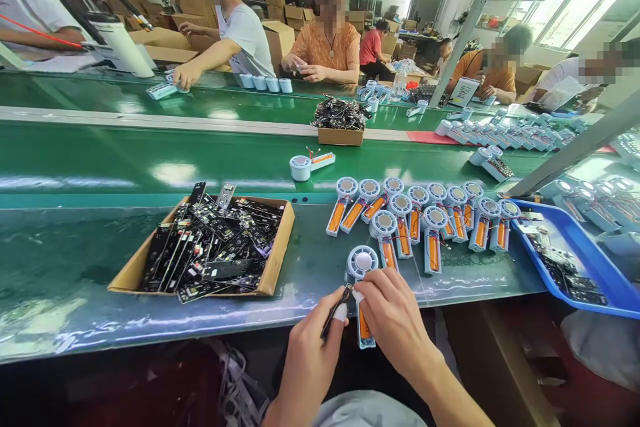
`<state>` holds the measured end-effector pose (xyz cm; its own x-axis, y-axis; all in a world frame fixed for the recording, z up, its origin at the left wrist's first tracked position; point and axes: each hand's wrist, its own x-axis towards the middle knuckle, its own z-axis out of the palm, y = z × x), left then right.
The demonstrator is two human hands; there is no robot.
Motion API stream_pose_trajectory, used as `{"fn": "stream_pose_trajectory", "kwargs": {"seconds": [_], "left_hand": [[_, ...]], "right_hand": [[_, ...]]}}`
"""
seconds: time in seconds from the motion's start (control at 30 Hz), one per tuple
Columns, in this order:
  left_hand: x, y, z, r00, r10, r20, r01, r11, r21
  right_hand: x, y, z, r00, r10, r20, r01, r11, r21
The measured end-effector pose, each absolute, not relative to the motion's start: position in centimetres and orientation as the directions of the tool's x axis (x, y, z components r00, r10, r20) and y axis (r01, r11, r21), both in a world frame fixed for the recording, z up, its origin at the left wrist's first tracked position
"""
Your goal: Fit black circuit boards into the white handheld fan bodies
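A small black circuit board [330,320] is pinched between the thumb and fingers of my left hand [315,340]. My right hand [393,317] is closed at the board's upper end, its fingertips pressed together; what they hold is too small to make out. Partly beneath my right hand lies a light blue fan unit [363,262] with an orange battery in its handle, at the bench's front edge. White covers show on some of my fingertips. Behind my hands, several similar fan units [433,243] lie in loose rows, orange batteries and thin wires exposed.
A cardboard box [283,250] heaped with black boards sits left of my hands. On the right is a blue tray [610,280] with more boards. Across the green conveyor [240,153], several people handle parts. One fan unit [301,168] and a smaller box [341,137] rest there.
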<state>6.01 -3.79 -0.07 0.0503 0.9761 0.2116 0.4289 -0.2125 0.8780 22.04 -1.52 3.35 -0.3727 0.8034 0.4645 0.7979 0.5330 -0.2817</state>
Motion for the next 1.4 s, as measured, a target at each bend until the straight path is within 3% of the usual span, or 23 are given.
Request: {"fn": "stream_pose_trajectory", "kwargs": {"seconds": [0.13, 0.3, 0.4, 0.6, 0.83, 0.97, 1.07, 1.2, 1.3, 1.4], "left_hand": [[6.1, -3.8, -0.6, 0.067, 0.858, 0.51, 0.549, -0.458, 0.699], [5.6, -3.4, -0.3, 0.136, 0.812, 0.567, 0.529, -0.543, 0.652], [5.0, -2.9, 0.0, 0.164, 0.853, 0.496, 0.469, -0.51, 0.721], [3.9, -1.1, 1.1, 0.279, 0.941, 0.192, 0.317, -0.279, 0.907], [3.7, -1.1, 1.0, 0.2, 0.979, 0.048, 0.351, -0.117, 0.929], [3.8, -1.7, 0.6, 0.146, 0.987, -0.071, 0.362, 0.013, 0.932], [4.1, -1.9, 0.4, 0.177, 0.983, -0.037, 0.402, -0.038, 0.915], [4.5, -2.0, 0.4, 0.257, 0.956, 0.14, 0.572, -0.268, 0.776], [4.5, -2.7, 0.3, 0.393, 0.89, 0.232, 0.695, -0.453, 0.559], [4.4, -3.6, 0.1, 0.457, 0.86, 0.228, 0.78, -0.51, 0.363]], "right_hand": [[21.6, -1.7, 3.7, -0.395, 0.781, 0.483, 0.808, 0.546, -0.221], [21.6, -1.8, 3.5, -0.389, 0.799, 0.458, 0.819, 0.528, -0.226], [22.3, -1.3, 3.5, -0.376, 0.819, 0.432, 0.796, 0.525, -0.302], [23.6, 0.2, 3.5, -0.456, 0.835, 0.308, 0.629, 0.547, -0.553], [24.2, -0.5, 3.7, -0.303, 0.882, 0.362, 0.599, 0.471, -0.647], [26.1, -2.4, 3.8, -0.159, 0.959, 0.234, 0.653, 0.28, -0.703], [26.5, -3.4, 3.2, -0.183, 0.969, 0.167, 0.699, 0.248, -0.671], [25.4, -2.9, 2.4, -0.152, 0.915, 0.374, 0.647, 0.378, -0.662], [24.0, -2.0, 2.2, -0.111, 0.865, 0.49, 0.633, 0.442, -0.636], [22.5, -1.5, 2.1, -0.067, 0.852, 0.519, 0.6, 0.449, -0.662]]}}
